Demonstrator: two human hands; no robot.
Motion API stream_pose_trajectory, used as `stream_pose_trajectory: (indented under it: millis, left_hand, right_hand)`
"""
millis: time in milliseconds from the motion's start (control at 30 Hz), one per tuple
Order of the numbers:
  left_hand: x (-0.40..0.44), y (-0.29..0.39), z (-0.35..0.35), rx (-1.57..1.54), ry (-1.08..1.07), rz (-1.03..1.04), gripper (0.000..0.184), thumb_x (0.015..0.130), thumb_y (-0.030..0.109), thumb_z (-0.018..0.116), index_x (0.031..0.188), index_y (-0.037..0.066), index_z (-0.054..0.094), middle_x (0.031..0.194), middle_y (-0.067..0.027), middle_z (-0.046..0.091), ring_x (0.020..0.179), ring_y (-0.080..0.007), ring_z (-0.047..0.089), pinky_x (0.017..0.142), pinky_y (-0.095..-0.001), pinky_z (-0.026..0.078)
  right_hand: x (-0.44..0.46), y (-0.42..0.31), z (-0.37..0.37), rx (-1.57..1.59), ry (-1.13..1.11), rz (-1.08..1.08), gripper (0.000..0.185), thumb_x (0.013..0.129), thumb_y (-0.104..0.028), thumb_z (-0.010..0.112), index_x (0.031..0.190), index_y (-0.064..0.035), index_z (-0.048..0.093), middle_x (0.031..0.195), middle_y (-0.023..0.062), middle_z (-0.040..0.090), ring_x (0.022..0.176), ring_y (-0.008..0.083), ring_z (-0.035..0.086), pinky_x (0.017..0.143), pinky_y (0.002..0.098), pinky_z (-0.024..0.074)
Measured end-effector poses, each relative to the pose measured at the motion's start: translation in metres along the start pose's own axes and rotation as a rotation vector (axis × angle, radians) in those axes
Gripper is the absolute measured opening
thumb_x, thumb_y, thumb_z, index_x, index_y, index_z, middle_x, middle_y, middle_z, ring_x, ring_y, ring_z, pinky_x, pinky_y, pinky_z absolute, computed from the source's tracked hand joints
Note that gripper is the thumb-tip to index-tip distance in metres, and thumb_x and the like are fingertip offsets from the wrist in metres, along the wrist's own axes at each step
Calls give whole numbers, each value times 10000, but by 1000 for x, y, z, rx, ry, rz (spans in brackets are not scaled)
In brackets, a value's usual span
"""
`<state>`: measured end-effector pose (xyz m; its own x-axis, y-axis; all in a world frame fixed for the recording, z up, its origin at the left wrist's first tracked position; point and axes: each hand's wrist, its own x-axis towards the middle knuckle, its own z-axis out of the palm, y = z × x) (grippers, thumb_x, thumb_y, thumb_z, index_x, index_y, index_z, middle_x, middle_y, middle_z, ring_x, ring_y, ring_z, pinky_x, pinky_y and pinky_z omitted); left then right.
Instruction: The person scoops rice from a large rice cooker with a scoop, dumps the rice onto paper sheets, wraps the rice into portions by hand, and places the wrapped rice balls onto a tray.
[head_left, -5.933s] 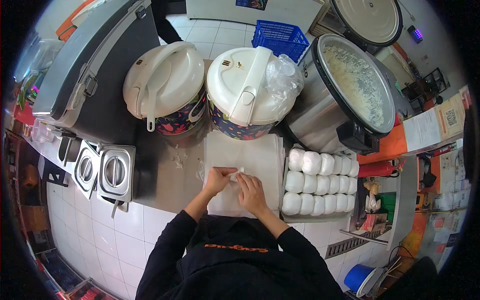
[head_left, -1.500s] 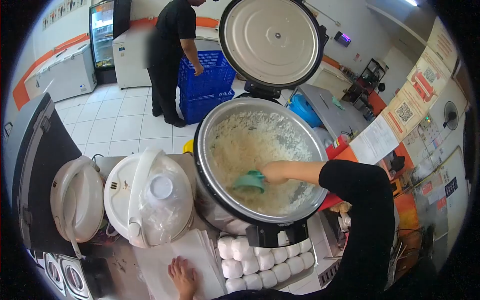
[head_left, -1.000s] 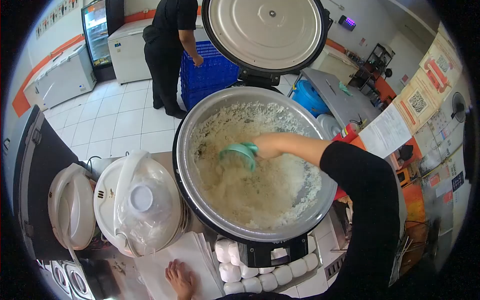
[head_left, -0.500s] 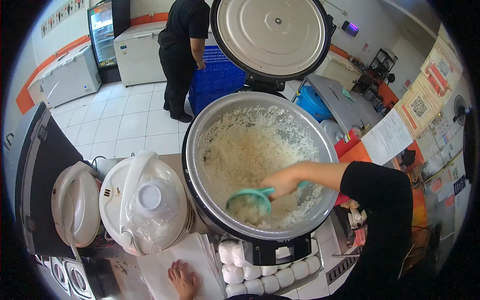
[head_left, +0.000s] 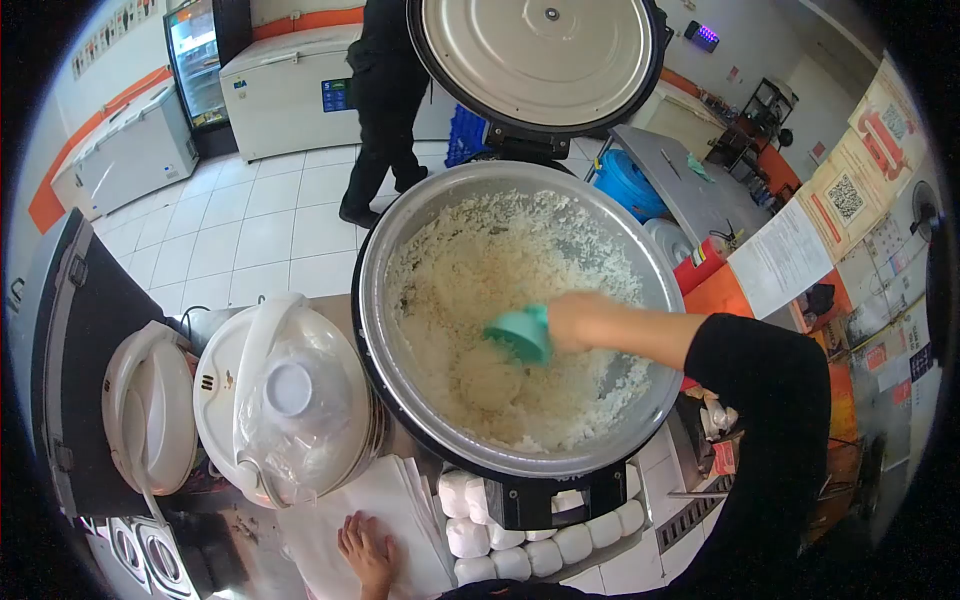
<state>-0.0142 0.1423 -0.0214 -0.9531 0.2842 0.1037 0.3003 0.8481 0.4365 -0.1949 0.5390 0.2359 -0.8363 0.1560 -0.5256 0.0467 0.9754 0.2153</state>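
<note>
In the head view, my right hand (head_left: 577,322) is closed around the handle of a green scoop (head_left: 522,335). The scoop is tilted over the cooked rice (head_left: 465,255) inside a large open rice cooker (head_left: 374,330). Just below the scoop lies a rounded mound of rice. Motion slightly blurs this hand and the scoop. My left hand (head_left: 367,552) rests with spread fingers on a stack of white paper sheets (head_left: 420,535), in front of the cooker on its left.
The cooker's lid (head_left: 535,60) stands raised at the back. Left of it sits a white rice cooker (head_left: 225,400) with a plastic-wrapped bowl on top. Several white wrapped bundles (head_left: 570,552) lie in front. Behind, a person in black (head_left: 385,110) stands near a chest freezer (head_left: 290,100).
My right hand has moved the scoop up and tipped it; the rice it held now appears as a mound below. The person behind has shifted right. My left hand stays on the paper.
</note>
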Motion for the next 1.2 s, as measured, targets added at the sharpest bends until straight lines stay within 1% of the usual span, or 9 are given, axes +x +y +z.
stream_pose_trajectory:
  millis: [100,167,400,500,567,800,1000,1100,1200]
  left_hand:
    - [-1,-1,2,11,14,3,444,691,246,554,1080,37,510,1199,-176,459,1152,-355,397,966,-512,259]
    - [3,3,0,-9,8,-16,442,688,245,553,1078,39,510,1195,-176,460,1150,-354,398,965,-512,259]
    - [-2,-4,10,0,32,-11,439,677,235,552,1072,49,510,1182,-175,464,1146,-352,399,960,-514,256]
    - [-3,-3,8,-28,34,-16,441,673,235,556,1072,55,506,1187,-172,459,1149,-352,395,961,-513,252]
    - [0,0,1,-59,31,-28,442,671,237,558,1073,61,505,1190,-169,455,1154,-351,389,964,-522,243]
    - [-8,-7,-3,-116,9,37,570,619,259,604,1147,88,473,1233,-159,414,1188,-349,350,987,-571,179]
    - [-3,-17,-35,-106,-320,98,698,607,290,654,1233,96,414,1321,-164,330,1233,-371,292,1013,-555,174]
    - [-4,-35,-40,-342,-306,156,684,635,301,656,1242,100,412,1329,-171,318,1239,-389,273,1022,-545,177]
    - [-14,-56,-39,-239,-211,264,701,639,348,683,1238,105,414,1343,-169,301,1245,-389,262,1019,-545,185]
  right_hand:
    - [6,-14,28,-6,-125,-138,145,709,-89,552,728,26,638,818,171,638,765,314,620,649,402,494]
    - [28,-17,50,-32,-274,-387,302,796,-249,521,949,7,572,873,217,614,814,373,594,700,432,470]
    - [15,-15,37,75,-309,-584,353,822,-298,505,956,25,555,898,232,607,831,376,582,736,421,454]
    - [14,15,21,288,-361,-633,313,824,-275,515,885,29,553,753,176,608,641,288,594,594,389,471]
    - [1,29,-5,656,-649,-303,300,817,-256,516,938,17,537,551,46,467,421,154,445,415,316,402]
    - [-55,54,-20,1141,-466,-159,286,851,-218,476,997,28,487,531,-17,326,366,81,358,346,263,335]
    - [-131,37,-20,1235,-320,-215,249,844,-228,486,939,2,509,558,2,364,374,86,368,352,248,331]
    - [-167,-2,-8,1250,-296,-241,226,845,-241,489,838,-17,517,579,18,407,395,90,387,364,237,346]
    - [-199,-54,13,1272,-217,-325,189,878,-217,464,857,-32,494,628,25,436,421,91,402,369,225,350]
